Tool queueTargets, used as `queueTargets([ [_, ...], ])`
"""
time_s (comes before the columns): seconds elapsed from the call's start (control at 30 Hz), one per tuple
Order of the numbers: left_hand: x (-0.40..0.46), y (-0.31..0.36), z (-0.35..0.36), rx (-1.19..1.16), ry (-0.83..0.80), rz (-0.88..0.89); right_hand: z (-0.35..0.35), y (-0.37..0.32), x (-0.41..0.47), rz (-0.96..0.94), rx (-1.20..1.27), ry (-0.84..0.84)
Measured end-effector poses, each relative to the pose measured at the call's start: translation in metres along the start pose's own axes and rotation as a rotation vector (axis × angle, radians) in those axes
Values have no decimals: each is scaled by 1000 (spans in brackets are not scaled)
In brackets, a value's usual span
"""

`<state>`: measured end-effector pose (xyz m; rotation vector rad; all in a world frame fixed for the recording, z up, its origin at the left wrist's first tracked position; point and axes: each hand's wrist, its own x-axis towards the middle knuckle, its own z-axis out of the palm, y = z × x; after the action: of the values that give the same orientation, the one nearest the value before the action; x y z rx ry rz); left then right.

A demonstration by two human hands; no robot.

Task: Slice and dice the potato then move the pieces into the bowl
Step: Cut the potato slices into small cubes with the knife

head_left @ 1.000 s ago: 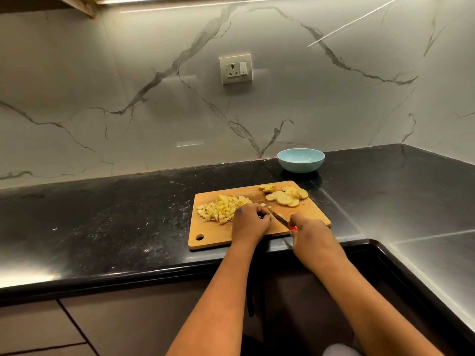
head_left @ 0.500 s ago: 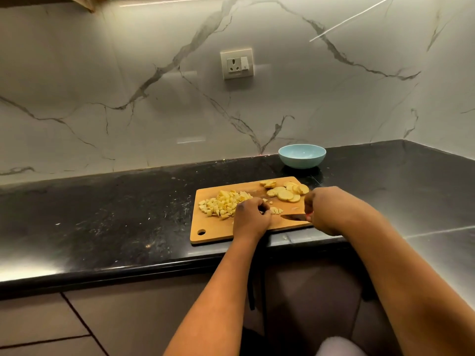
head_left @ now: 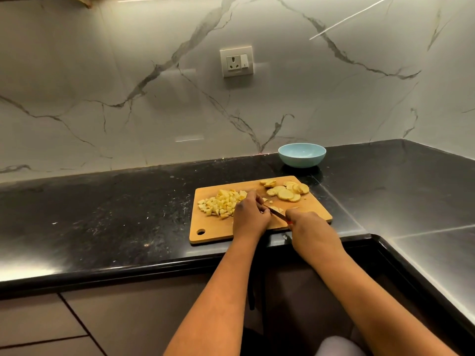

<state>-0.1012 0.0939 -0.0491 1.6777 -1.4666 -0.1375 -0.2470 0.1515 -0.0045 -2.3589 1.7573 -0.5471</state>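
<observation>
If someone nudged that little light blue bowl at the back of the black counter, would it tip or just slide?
The light blue round bowl would probably slide rather than tip: it looks low and wide. It appears empty, so likely light and easy to shift. The glossy black stone counter beneath it looks smooth, so it may skid freely.

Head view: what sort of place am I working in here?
Most likely a home kitchen: a dark stone counter under a marble-look backsplash with a wall socket, and a cutting board carrying cut potato.
</observation>
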Motion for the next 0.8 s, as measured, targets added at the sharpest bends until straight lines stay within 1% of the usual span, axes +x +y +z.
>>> queueTargets([
  [0.13,-1,1,0,-3,0,9,-27,-3,9,73,-74,-172],
  [0.23,-4,0,0,14,-4,27,-50,12,8,101,-102,-234],
  [0.3,-4,0,0,32,-2,45,-62,23,5,90,-29,-235],
  [0.4,-4,2,-1,47,21,85,-67,34,12,98,206,-89],
  [0.43,-5,3,-1,48,16,99,-67,36,15,106,283,-70],
  [0.5,-6,6,-1,86,2,127,-66,36,23,125,367,-108],
  [0.57,-6,10,-1,177,-33,149,-67,36,32,156,419,-186],
  [0.63,-5,14,4,264,-95,133,-71,36,42,194,489,-261],
  [0.67,-6,16,6,282,-98,107,-72,37,46,214,519,-296],
  [0.73,-7,21,9,328,-9,93,-76,37,55,246,553,-369],
  [0.8,-7,23,11,428,123,223,-79,38,62,267,582,-446],
])
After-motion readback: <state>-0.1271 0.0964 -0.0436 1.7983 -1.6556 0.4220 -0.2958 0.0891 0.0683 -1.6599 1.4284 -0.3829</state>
